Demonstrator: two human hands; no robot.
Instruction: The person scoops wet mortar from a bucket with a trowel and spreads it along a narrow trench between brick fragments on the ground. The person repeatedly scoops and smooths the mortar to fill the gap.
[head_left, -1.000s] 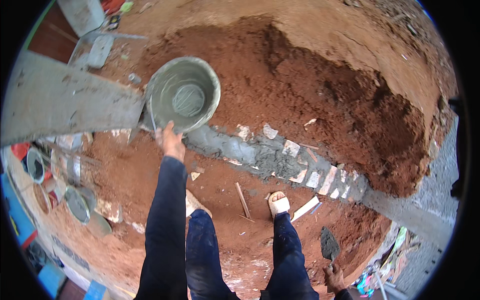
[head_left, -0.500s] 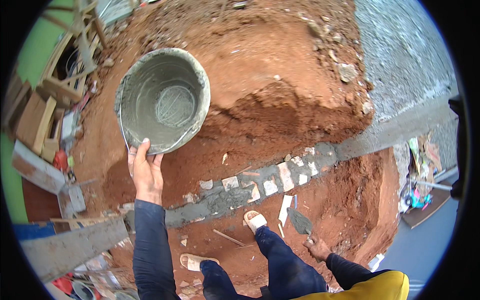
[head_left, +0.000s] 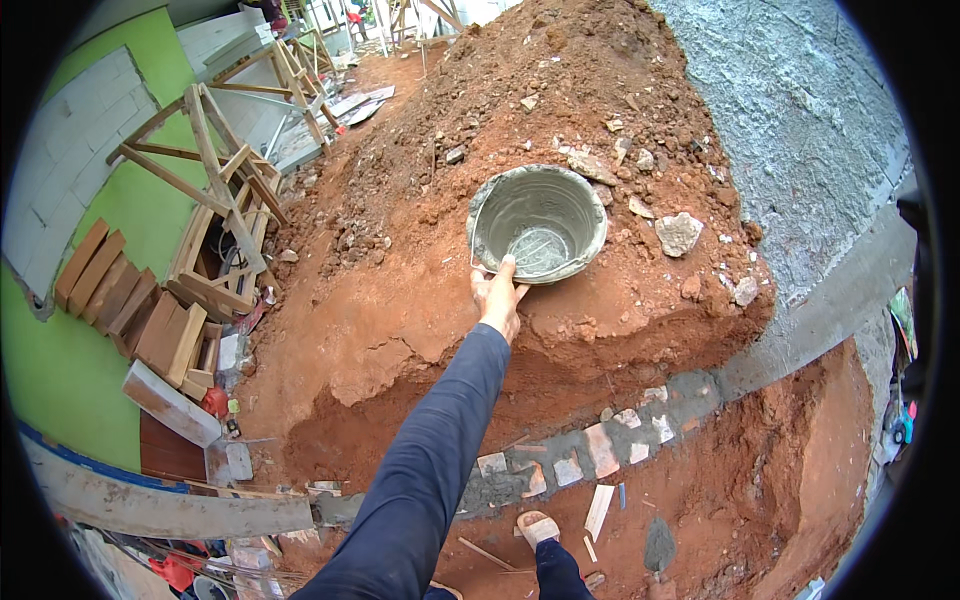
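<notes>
My left hand grips the near rim of a mortar-smeared bucket, thumb over the edge and fingers beneath. The bucket tilts toward me above the red earth bank; only a wet grey film coats its inside, and its wire handle hangs along the left side. At the lower edge my right hand shows just in part, closed on a trowel whose blade carries grey mortar. Between them runs a low footing of brick pieces set in wet mortar.
A heap of red soil with loose stones rises ahead. Wooden trestles and stacked boards stand by the green wall. Concrete beams flank the trench. A white strip lies near my sandalled foot.
My left arm has reached forward and right, carrying the bucket farther out over the bank. The view has tilted up, and my right hand with the trowel now sits at the lower edge.
</notes>
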